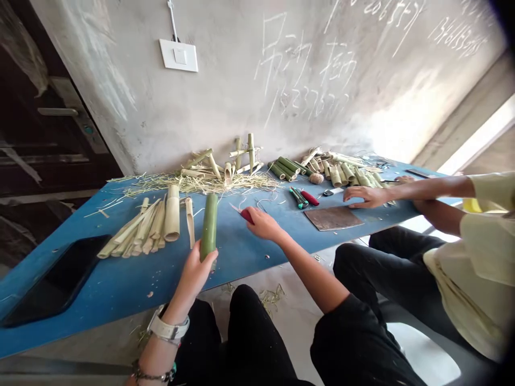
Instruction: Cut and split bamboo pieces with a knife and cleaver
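Observation:
My left hand (200, 268) is closed around the lower end of a green bamboo tube (209, 222), held upright over the near part of the table. To its right, my right hand (263, 222) grips the red handle of a knife (247, 216); the thin blade points left toward the tube, apart from it. Left of the tube lie a narrow split bamboo piece (190, 222), a peeled pale bamboo tube (172, 214) and a fan of bamboo strips (140, 228).
A dark phone (56, 281) lies on the blue table (237, 262) at left. Shavings (193, 183) line the wall. Green tubes (285, 167), a red-handled tool (309, 198) and a brown board (333, 219) lie rightward. A co-worker's hand (364, 197) rests near the board.

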A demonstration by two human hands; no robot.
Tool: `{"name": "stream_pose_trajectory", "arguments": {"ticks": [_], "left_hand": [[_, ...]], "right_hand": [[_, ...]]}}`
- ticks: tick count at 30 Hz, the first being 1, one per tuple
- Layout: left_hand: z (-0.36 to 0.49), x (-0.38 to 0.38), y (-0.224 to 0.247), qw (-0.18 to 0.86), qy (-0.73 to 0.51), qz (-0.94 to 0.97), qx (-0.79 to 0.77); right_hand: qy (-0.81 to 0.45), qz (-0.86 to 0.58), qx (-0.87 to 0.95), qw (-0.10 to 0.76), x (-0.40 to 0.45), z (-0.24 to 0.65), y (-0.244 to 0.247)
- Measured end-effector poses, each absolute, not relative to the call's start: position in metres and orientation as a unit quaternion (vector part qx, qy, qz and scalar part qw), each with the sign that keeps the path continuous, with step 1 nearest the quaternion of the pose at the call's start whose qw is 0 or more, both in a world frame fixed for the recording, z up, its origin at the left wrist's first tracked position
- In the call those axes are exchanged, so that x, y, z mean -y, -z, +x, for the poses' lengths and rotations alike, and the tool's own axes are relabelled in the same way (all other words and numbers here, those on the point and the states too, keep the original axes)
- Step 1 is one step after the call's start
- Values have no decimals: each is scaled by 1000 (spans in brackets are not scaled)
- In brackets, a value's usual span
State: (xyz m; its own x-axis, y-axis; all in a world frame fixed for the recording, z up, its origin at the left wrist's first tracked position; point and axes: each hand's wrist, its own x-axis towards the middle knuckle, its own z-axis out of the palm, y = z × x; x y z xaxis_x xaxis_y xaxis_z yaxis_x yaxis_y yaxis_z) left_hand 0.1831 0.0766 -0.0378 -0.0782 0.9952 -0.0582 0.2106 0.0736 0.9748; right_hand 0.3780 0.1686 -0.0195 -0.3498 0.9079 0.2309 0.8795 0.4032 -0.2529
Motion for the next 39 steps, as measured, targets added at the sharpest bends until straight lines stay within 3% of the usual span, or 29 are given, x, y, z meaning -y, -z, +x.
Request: {"name": "stream_pose_trajectory", "arguments": {"ticks": [4, 11, 14, 18, 22, 25, 34, 39], "left_hand": [[181, -77, 34, 433, -400, 537, -603], [191, -77, 29, 328, -413, 591, -611], [192, -79, 26, 403, -402, 552, -609], [187, -82, 21, 465, -418, 508, -592], [182, -79, 19, 438, -457, 516, -577], [184, -73, 16, 438, -449, 543, -559], [182, -58, 1, 390, -449, 589, -548], [187, -35, 5, 441, -434, 588, -521]], "right_hand": [[17, -581, 801, 147, -206, 371, 26], [9, -570, 814, 110, -246, 366, 29], [7, -557, 816, 158, -245, 364, 14], [-55, -402, 877, 258, -210, 364, -5], [-133, -309, 920, 200, -166, 362, -6], [-121, -295, 933, 167, -151, 357, 1], [-16, -353, 929, 113, -167, 348, 8], [22, -553, 826, 108, -224, 372, 6]]}}
